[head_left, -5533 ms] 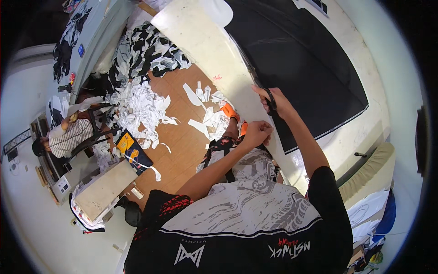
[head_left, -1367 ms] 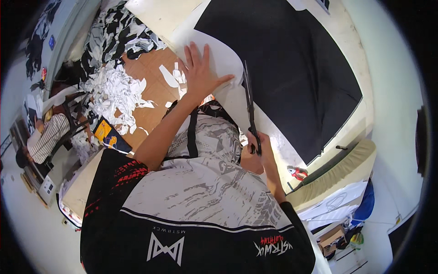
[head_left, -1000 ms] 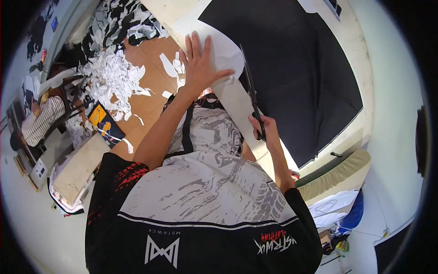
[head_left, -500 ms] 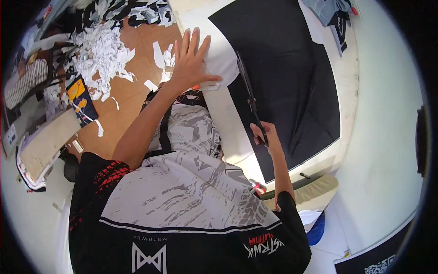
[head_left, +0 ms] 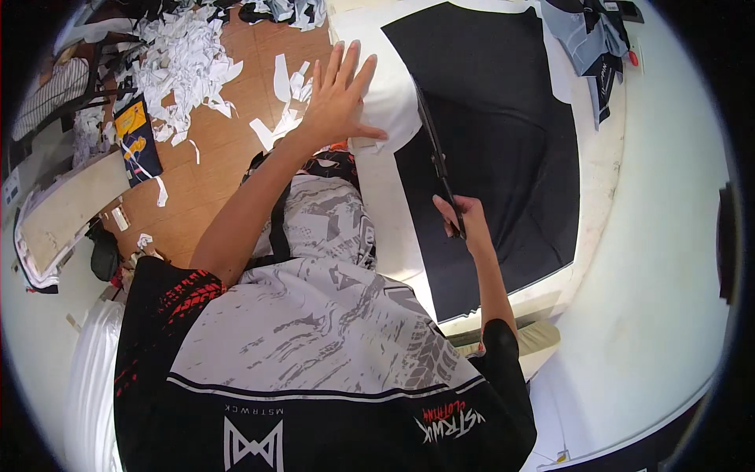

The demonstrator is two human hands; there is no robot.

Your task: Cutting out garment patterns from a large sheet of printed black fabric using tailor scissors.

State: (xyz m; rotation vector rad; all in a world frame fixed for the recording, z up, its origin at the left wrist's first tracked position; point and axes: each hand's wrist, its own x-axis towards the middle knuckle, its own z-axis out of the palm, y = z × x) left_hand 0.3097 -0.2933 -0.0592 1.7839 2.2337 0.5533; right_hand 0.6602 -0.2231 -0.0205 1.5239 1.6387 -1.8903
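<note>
A pair of long black scissors [head_left: 436, 145] is in my right hand [head_left: 464, 216], fingers closed round the handles. Its narrow blades point away from me, along the curved left edge of a black fabric piece [head_left: 495, 149]. White sheet material [head_left: 389, 102] lies against that curve, and I cannot tell whether it is cloth or paper. On its left part, by the table's edge, rests my left hand [head_left: 340, 98], open with the fingers spread and the thumb pointing right. The black piece lies mostly flat, with a few soft creases on its right side.
The pale table [head_left: 602, 157] carries the fabric, and grey and black garments [head_left: 586, 39] lie at its far right corner. White scraps [head_left: 181, 71] are heaped on the brown floor [head_left: 228, 126] to the left. A cushioned seat [head_left: 539, 346] stands by the table's near end.
The whole view has shifted a little. My right hand and the scissors sit at a slightly different angle against the black fabric. My left hand stays spread on the white material.
</note>
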